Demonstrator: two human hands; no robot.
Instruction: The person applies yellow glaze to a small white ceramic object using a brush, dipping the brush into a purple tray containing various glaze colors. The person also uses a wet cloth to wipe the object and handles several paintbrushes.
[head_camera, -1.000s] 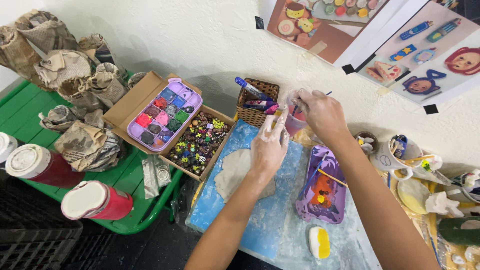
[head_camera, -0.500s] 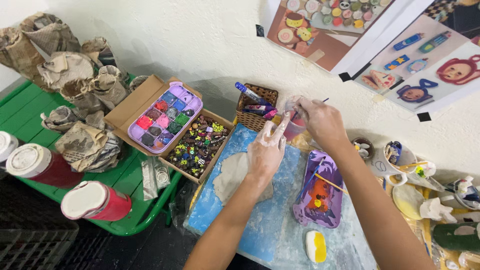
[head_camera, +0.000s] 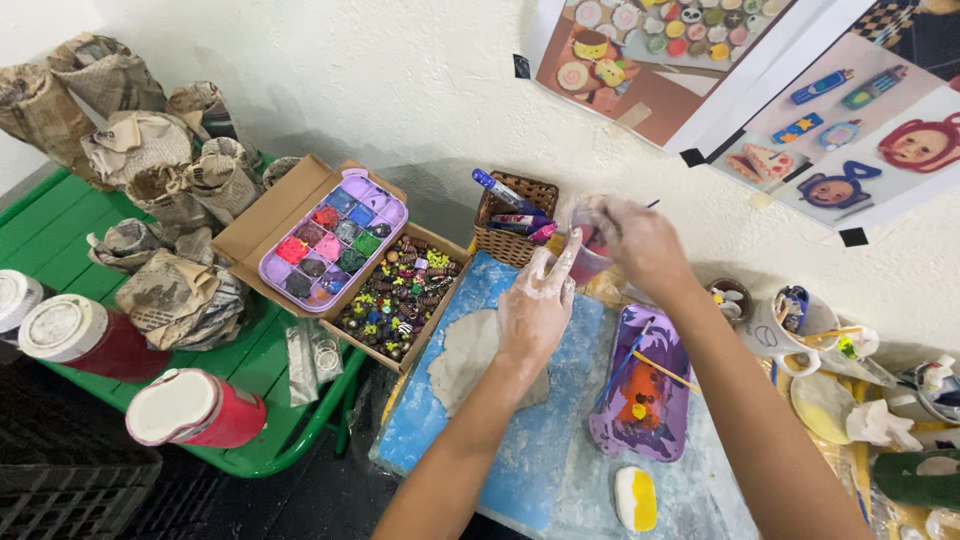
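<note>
Right hand (head_camera: 640, 245) wraps small clear plastic cup (head_camera: 590, 262), frame centre; clay-dusted left hand (head_camera: 538, 305) pinches its rim. Tilt risks spill onto flat grey clay slab (head_camera: 465, 360).

Even, bright light is falling from above, washing the white wall (head_camera: 330, 70) pale across the upper frame. Soft shadows are pooling behind the wicker basket (head_camera: 515, 222) and under the green table (head_camera: 60, 215) at lower left. Wide-angle bending is stretching the edges; the right hand (head_camera: 640, 245) is blurring slightly.
</note>
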